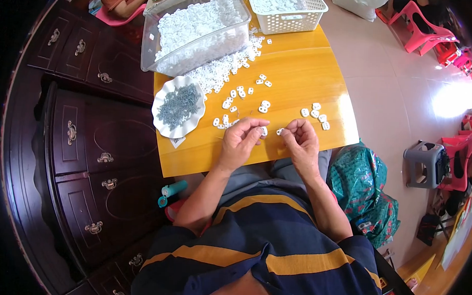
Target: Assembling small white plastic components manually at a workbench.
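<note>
- Striped shirt [263, 252] fills the near edge, forearms reaching out over the yellow wooden surface [300, 82].
- Clear plastic tub [196, 31] at the far left spills small white parts; a white basket [287, 11] stands to its right.
- Scalloped white dish [178, 106] at left holds grey metal bits.
- Left hand [241, 142] has its grip pinched on a white plastic piece [264, 131]; right hand [301, 142] pinches another small white piece [280, 131].
- Both pieces look light, stiff, smooth; best nipped by the edges.

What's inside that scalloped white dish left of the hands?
The scalloped white dish holds a heap of small grey metal pieces, too small to tell their shape. The heap covers the dish's middle, so nothing beneath it shows. The dish sits on the wooden table.
</note>
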Demonstrator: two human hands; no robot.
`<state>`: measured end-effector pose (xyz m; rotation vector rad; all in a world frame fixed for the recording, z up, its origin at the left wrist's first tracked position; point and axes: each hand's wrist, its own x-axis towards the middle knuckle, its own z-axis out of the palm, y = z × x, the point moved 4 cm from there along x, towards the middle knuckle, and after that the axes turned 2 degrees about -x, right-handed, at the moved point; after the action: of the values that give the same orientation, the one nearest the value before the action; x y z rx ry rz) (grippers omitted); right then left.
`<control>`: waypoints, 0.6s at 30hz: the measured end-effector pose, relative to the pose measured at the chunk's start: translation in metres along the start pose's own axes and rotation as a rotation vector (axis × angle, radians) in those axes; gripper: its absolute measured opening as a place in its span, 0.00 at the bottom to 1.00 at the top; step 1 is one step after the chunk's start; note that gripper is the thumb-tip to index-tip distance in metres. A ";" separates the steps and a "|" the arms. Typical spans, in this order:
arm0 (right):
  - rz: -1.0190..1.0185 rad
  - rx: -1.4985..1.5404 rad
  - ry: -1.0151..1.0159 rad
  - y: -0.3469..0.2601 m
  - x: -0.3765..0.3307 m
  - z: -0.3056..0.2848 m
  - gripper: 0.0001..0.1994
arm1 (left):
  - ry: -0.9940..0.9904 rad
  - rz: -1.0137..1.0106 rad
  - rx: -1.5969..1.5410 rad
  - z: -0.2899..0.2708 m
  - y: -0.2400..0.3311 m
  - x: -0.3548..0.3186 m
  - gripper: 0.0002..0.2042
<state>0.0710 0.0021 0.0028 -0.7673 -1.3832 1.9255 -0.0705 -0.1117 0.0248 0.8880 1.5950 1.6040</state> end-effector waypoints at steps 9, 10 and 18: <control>0.019 -0.126 -0.131 0.004 -0.003 0.007 0.07 | -0.028 -0.084 -0.046 -0.009 -0.004 0.012 0.05; 0.020 -0.126 -0.131 0.004 -0.003 0.006 0.07 | -0.058 -0.087 -0.047 -0.009 -0.004 0.013 0.05; 0.045 -0.184 -0.152 0.004 -0.004 0.005 0.06 | -0.156 -0.124 -0.040 -0.005 0.000 0.015 0.07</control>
<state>0.0689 -0.0053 0.0005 -0.7555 -1.6667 1.9439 -0.0825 -0.1015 0.0243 0.8540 1.4751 1.4401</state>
